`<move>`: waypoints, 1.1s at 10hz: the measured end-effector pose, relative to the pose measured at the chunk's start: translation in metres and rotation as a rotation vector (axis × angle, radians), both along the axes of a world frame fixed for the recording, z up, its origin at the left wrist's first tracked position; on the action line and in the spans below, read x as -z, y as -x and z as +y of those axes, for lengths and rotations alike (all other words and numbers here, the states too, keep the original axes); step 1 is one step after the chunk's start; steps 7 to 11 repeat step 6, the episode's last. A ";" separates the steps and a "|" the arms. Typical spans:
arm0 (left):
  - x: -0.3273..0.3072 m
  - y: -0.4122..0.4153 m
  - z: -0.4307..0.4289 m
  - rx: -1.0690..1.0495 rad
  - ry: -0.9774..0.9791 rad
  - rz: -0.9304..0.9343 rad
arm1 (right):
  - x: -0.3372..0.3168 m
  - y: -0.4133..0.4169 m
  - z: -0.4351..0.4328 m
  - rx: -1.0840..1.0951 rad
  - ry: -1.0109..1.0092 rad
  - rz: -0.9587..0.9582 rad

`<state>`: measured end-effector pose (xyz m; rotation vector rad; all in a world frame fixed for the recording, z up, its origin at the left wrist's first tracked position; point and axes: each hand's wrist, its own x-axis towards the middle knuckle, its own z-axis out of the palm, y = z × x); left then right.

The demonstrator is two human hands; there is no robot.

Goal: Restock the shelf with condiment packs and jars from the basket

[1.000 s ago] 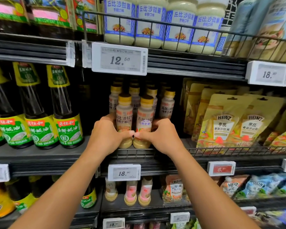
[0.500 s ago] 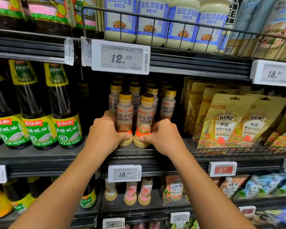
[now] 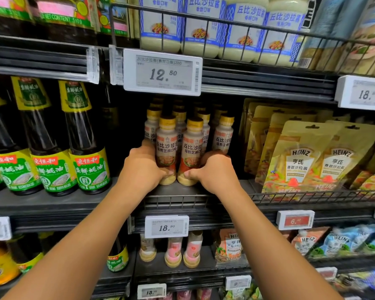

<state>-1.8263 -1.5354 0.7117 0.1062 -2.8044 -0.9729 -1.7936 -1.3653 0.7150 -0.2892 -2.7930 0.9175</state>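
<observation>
Two small sesame dressing bottles with yellow caps stand side by side at the front of the middle shelf (image 3: 175, 197). My left hand (image 3: 142, 169) grips the left bottle (image 3: 166, 146) from its left side, thumb across its base. My right hand (image 3: 212, 173) grips the right bottle (image 3: 192, 150) from its right side, thumb at its base. Several more bottles of the same kind (image 3: 224, 135) stand in rows behind them. The basket is not in view.
Dark oyster sauce bottles (image 3: 87, 152) stand left of the dressing rows. Heinz pouches (image 3: 299, 161) fill a wire-fronted bay on the right. Mayonnaise jars (image 3: 200, 29) sit on the shelf above, behind a 12.50 price tag (image 3: 162, 72). Lower shelves hold more bottles and pouches.
Both hands have slid the two front bottles slightly back on the shelf, and my thumbs have moved apart from touching each other. The view has shifted a little.
</observation>
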 end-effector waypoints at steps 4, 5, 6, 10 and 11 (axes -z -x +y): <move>0.007 -0.036 -0.013 0.105 -0.031 0.213 | 0.002 -0.035 -0.007 0.012 -0.043 0.133; 0.003 -0.052 -0.018 0.110 0.006 0.281 | 0.004 -0.055 -0.011 -0.013 0.003 0.204; 0.003 -0.069 -0.019 0.133 -0.007 0.381 | 0.003 -0.073 -0.017 -0.026 0.025 0.327; 0.003 -0.069 -0.019 0.133 -0.007 0.381 | 0.003 -0.073 -0.017 -0.026 0.025 0.327; 0.003 -0.069 -0.019 0.133 -0.007 0.381 | 0.003 -0.073 -0.017 -0.026 0.025 0.327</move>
